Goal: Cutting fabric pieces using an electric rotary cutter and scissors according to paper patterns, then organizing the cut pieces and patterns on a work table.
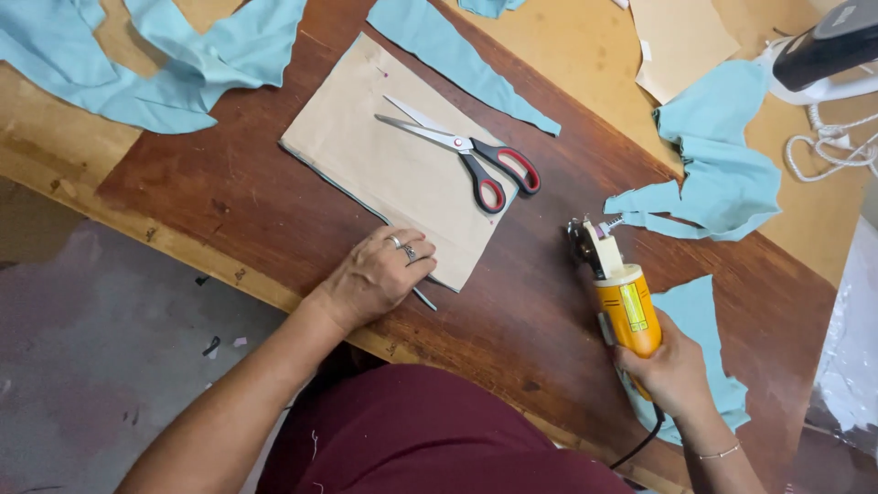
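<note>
My left hand point(377, 274) rests fingers-down on the near corner of a brown paper pattern point(389, 160) that lies over light blue fabric on the wooden table point(229, 197). Its fingers are curled and press on the paper edge. My right hand point(672, 370) grips the orange handle of an electric rotary fabric cutter point(615, 284), whose blade end points away from me and sits on the table to the right of the pattern. Red-and-black scissors point(466, 151) lie on top of the pattern, slightly apart at the blades.
Light blue fabric scraps lie at the far left point(174, 64), along the pattern's far side point(457, 59), at the right point(722, 174) and under my right hand point(700, 316). A clothes iron point(828, 55) with a white cord point(837, 146) stands far right. More brown paper point(681, 41) lies beyond.
</note>
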